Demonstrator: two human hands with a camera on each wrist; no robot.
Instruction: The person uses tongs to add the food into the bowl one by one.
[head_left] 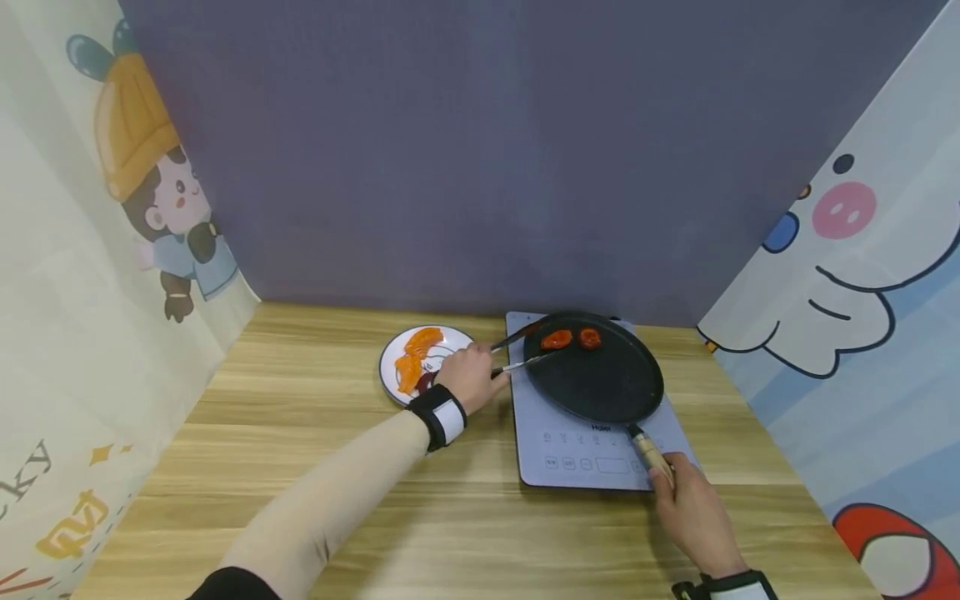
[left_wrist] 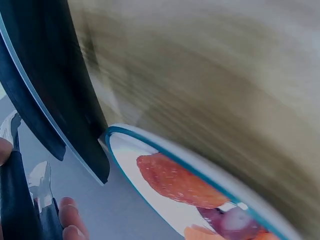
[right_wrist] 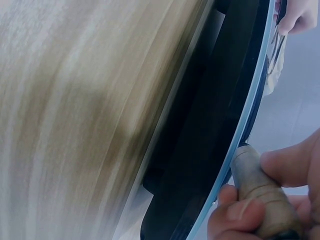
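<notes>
My left hand [head_left: 468,379] holds a pair of tongs [head_left: 520,364] with dark handles and metal arms, reaching over the left part of a black frying pan [head_left: 600,379]. The tongs' arms are spread apart near a red-orange food piece [head_left: 557,339]; whether they touch it I cannot tell. Beside it in the pan lies a round dark-red piece [head_left: 589,338]. With my right hand [head_left: 696,517] I grip the pan's wooden handle [head_left: 651,452]; in the right wrist view, thumb and fingers wrap around that handle [right_wrist: 262,192].
A white induction cooktop [head_left: 570,462] with touch markings sits under the pan. Left of it, a white, dark-rimmed plate [head_left: 387,354] carries orange pieces [head_left: 409,371] and a dark-red piece, partly behind my left hand. A grey panel [head_left: 480,167] stands behind the wooden table [head_left: 300,400].
</notes>
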